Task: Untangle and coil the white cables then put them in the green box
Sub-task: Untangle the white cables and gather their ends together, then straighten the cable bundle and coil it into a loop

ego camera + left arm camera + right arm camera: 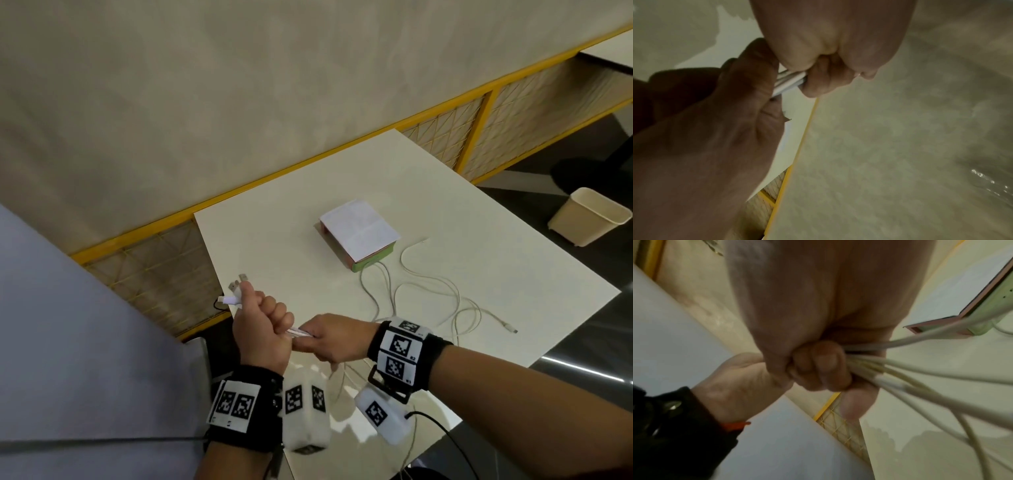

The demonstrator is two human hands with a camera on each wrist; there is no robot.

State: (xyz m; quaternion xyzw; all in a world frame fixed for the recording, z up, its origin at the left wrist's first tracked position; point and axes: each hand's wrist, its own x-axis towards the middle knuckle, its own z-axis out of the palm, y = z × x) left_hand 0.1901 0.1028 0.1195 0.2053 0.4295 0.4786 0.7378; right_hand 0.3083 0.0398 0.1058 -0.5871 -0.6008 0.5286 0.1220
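Several white cables (424, 287) trail in loose loops over the white table (308, 192) from the green box (371, 262), whose top is covered by white paper. My left hand (263, 322) is a raised fist gripping the bundled cable ends, and their plugs (236, 289) stick out above it. My right hand (329, 339) grips the same bundle right beside it. In the right wrist view the fingers (818, 369) curl round the cables (920, 386), which fan out to the right. The left wrist view shows the cables (789, 82) between both hands.
One loose cable plug (510, 329) lies near the table's right edge. A beige waste bin (589, 219) stands on the floor to the right. A yellow-framed mesh partition (445, 137) runs behind the table, below a plain wall.
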